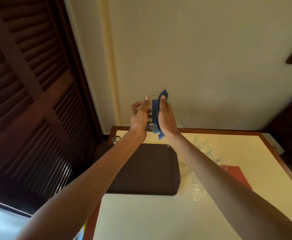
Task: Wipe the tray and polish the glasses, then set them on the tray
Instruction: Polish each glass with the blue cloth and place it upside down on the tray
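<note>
Polishing appears to be the step in hand. The glass (150,109) is raised well above the surface (159,215) and held upright against the pale wall, probably so that smears show through it and the cloth can work the whole wall of the glass without obstruction.

1. Left hand (138,118): grips the glass from the left side. One fingertip lies against the glass just below the rim; the other fingers (135,106) are curled round its far side. This hand acts as the holder.
2. Right hand (166,118): presses the blue cloth (156,116) flat against the right side of the glass. The thumb lies straight along the cloth and pinches it to the glass. The remaining fingers of this hand are hidden behind the cloth, so their spread cannot be told.
3. A loose corner of the cloth hangs below the wrist.

The tray (147,172) lies bare on the surface directly beneath the arms, placed to receive each glass as it is finished. The unpolished glasses (206,150) stand grouped just beside the tray's right edge. One further glass (116,139) stands apart at the far left corner of the surface
</note>
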